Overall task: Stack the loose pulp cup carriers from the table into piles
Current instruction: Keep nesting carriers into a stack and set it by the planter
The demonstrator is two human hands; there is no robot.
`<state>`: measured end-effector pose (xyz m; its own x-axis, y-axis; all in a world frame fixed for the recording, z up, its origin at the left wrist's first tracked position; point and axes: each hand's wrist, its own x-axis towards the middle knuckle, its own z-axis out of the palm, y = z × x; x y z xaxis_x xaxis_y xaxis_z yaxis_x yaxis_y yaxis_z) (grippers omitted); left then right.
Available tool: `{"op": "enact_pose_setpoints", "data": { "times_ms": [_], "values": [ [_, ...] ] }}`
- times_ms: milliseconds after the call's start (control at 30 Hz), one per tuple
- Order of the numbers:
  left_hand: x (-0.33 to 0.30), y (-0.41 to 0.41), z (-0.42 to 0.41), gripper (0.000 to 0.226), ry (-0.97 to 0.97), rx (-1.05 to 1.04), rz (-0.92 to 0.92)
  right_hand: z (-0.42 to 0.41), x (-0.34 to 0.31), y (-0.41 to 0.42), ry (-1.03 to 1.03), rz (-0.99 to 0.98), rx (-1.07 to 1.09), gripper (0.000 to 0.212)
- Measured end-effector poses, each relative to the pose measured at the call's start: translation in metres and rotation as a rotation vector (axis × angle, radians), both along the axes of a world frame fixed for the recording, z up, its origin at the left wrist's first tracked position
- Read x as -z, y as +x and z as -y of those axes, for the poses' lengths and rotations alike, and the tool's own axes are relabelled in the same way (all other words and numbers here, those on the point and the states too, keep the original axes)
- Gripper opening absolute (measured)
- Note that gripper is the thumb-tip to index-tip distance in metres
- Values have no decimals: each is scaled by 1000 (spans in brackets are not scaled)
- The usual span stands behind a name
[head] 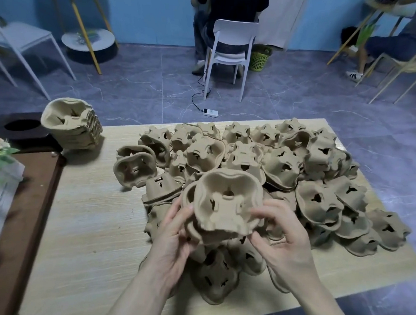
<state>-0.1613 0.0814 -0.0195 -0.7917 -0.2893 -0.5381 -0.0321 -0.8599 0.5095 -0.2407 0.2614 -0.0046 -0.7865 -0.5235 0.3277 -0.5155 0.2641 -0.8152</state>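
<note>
1. Dozens of loose pulp cup carriers [270, 171] lie heaped over the middle and right side of the table [94, 223], most upside down, many overlapping, reaching the far edge and the right edge.
2. One finished pile [73, 125] sits near the far left corner, tipped on its side, open face toward the camera, well apart from the heap.
3. Held carrier [226, 203] is raised above the near middle of the table, open side facing the camera, with what looks like a second carrier nested behind it.
4. Left hand [174, 238] grips the held carrier's left rim, thumb in front and fingers curled behind.
5. Right hand [283, 234] pinches the lower right rim between thumb and fingertips, other fingers loosely bent.
6. Handling, judged: moulded pulp, so very light, one hand lifts several. Stiff enough to keep shape but thin walls dent or tear if squeezed hard.
7. Surface looks matte and rough, so probably not slippery; nested pieces likely stick by friction and want a press to seat.
8. Best hold, judged: the outer rim at opposite sides, as now. Avoid the centre tabs and cup slots, which look thin and cut through.
9. Risk, judged: carriers only nest when turned the same way, so upside-down ones need flipping first; tall piles tip, as the far left one shows.
10. Also there: brown tray [27, 194] along the left edge, person on a white chair [232, 48] beyond the table.
</note>
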Motion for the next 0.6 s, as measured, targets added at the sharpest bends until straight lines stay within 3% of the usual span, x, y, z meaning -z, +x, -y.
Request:
{"op": "enact_pose_setpoints", "data": {
  "times_ms": [100, 300, 433, 500, 600],
  "values": [
    [1, 4, 1, 56, 52, -11, 0, 3, 1, 3, -39, 24, -1, 18],
    [-5, 8, -3, 55, 39, 0, -1, 5, 8, 8, 24, 108, -62, 20],
    [-1, 10, -1, 33, -3, -16, -8, -1, 9, 7, 24, 126, -59, 30],
    [0, 11, -1, 30, -1, -10, -28, -4, 11, 6, -14, 196, -41, 38],
    [-2, 12, -4, 32, -1, -5, -68, -4, 15, 5, -21, 408, 50, 32]
  ]
}}
